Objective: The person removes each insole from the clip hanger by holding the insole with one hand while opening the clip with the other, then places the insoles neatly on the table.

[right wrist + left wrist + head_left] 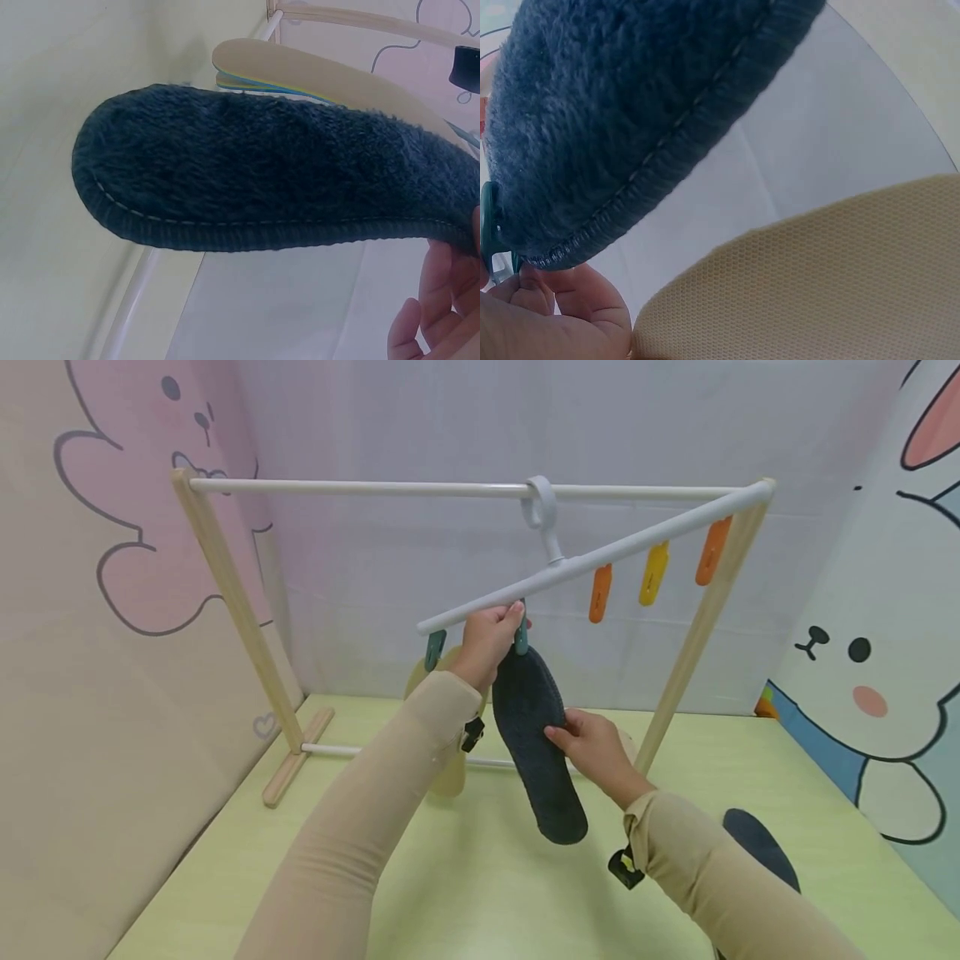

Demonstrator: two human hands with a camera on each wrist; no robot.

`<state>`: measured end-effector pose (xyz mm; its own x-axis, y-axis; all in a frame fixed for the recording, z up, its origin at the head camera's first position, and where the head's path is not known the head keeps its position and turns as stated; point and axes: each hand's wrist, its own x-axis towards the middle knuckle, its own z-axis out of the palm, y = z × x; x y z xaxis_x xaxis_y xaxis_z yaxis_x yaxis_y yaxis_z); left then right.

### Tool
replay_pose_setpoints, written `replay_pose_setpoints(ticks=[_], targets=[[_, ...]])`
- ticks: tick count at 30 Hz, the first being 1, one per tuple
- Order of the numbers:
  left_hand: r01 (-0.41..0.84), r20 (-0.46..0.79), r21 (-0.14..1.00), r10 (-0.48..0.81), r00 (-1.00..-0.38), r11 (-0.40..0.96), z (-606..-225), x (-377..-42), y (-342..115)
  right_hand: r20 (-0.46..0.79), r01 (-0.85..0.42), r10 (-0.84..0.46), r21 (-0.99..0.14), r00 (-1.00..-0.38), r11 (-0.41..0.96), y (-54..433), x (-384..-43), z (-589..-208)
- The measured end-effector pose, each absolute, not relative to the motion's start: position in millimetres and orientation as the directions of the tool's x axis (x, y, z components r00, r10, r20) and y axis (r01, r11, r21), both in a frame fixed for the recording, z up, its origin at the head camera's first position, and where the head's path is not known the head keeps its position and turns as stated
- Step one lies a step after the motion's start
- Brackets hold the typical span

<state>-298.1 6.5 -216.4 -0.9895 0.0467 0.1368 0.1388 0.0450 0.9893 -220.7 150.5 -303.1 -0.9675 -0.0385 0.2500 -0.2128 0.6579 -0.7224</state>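
A dark fuzzy insole (534,739) with a stitched edge hangs toe-up under the tilted white hanger (487,604). At its top end, my left hand (483,643) pinches a green clip (521,637) on the hanger. My right hand (598,748) holds the insole's right edge about midway down, thumb on the front face. Behind my left wrist, a beige insole (450,777) hangs below another green clip (434,650). The left wrist view shows the green clip (489,225) at the tip of the fuzzy insole (622,97).
The hanger hooks over the top bar (360,487) of a wooden-legged rack (240,610). Two orange clips and a yellow clip (654,575) hang on its right half. Another dark insole (761,843) lies on the pale green table (465,893), partly behind my right sleeve.
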Motion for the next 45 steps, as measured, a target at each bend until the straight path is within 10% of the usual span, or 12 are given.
replay_pose_setpoints(ticks=[45], targets=[[0.163, 0.156, 0.984, 0.094, -0.983, 0.07, -219.0, -303.3, 4.3, 0.275, -0.207, -0.01, -0.7, -0.962, 0.684, 195.6, -203.9, -328.1]])
